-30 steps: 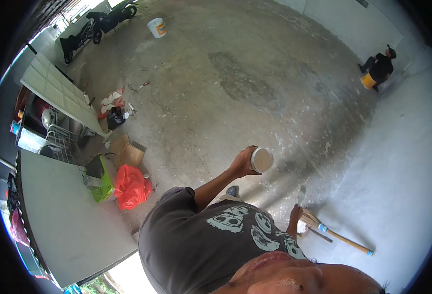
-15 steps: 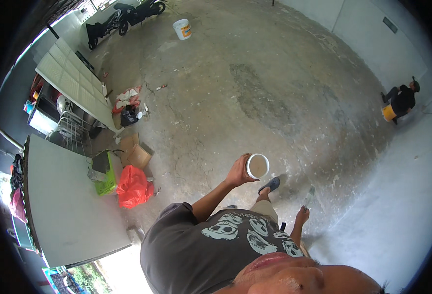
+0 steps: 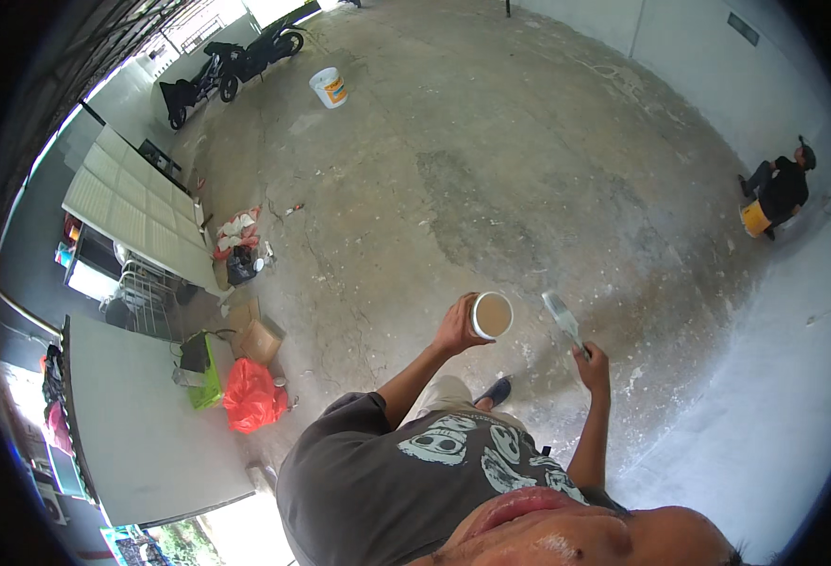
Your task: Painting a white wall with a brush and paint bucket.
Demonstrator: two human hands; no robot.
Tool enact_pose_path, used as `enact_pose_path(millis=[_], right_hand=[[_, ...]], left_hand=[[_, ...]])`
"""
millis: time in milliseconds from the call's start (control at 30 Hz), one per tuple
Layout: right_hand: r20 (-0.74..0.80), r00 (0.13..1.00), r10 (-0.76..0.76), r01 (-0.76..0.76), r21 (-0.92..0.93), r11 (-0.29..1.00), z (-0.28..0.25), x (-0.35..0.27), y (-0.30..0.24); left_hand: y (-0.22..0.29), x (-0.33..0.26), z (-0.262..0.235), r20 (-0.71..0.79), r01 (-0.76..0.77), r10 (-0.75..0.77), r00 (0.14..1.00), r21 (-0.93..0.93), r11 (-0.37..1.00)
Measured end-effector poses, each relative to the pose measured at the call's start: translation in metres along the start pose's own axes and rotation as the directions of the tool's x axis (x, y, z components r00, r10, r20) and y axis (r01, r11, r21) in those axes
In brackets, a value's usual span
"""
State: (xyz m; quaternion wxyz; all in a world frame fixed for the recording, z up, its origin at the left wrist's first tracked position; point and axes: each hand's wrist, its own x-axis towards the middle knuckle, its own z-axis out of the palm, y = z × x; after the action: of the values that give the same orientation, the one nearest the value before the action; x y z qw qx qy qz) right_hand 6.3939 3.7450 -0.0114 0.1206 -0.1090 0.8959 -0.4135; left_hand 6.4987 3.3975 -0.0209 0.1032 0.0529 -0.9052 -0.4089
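My left hand [image 3: 455, 327] is closed round the side of a white round tub [image 3: 492, 316], which holds a beige-brown liquid. In my right hand [image 3: 593, 365] is the handle of a flat, pale paintbrush [image 3: 562, 313], its wide end pointing forward and a little left. The brush is to the right of the tub and apart from it. Both hands are in front of my body, above the concrete floor [image 3: 491, 208].
A white wall [image 3: 717, 453] runs along my right. Farther off, a person [image 3: 781, 193] in dark clothes sits on a yellow bucket [image 3: 755, 220]. At left are a red bag [image 3: 253, 396], a green crate [image 3: 210, 377] and cardboard [image 3: 260, 341]. A white bucket [image 3: 330, 88] and motorcycles [image 3: 246, 61] stand far back.
My right hand has risen and moved forward with the paintbrush, bringing it nearer the tub. The tub has barely shifted. My feet and the view have moved slightly.
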Motion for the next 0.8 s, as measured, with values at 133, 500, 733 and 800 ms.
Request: enact_pose_path(millis=[133, 500, 733, 800], right_hand=[[0.130, 0.987, -0.098, 0.094, 0.039, 0.995, -0.038, 0.068, -0.048], [0.343, 0.938, -0.049, 0.129, -0.213, 0.969, -0.082, 0.287, -0.061], [0.335, 0.942, 0.011, 0.102, -0.317, 0.943, -0.109, 0.466, -0.092], [0.321, 0.947, -0.001, 0.108, -0.317, 0.942, -0.122, 0.512, -0.097]], left_hand=[[0.012, 0.084, 0.027, -0.036, -0.024, 0.023, 0.999, -0.023, 0.999], [-0.012, 0.306, 0.082, -0.049, -0.051, 0.049, 0.998, -0.026, 0.998], [-0.031, 0.485, 0.088, 0.077, -0.039, 0.041, 0.996, -0.028, 0.999], [-0.029, 0.539, 0.096, 0.066, -0.066, 0.069, 0.995, -0.041, 0.997]])
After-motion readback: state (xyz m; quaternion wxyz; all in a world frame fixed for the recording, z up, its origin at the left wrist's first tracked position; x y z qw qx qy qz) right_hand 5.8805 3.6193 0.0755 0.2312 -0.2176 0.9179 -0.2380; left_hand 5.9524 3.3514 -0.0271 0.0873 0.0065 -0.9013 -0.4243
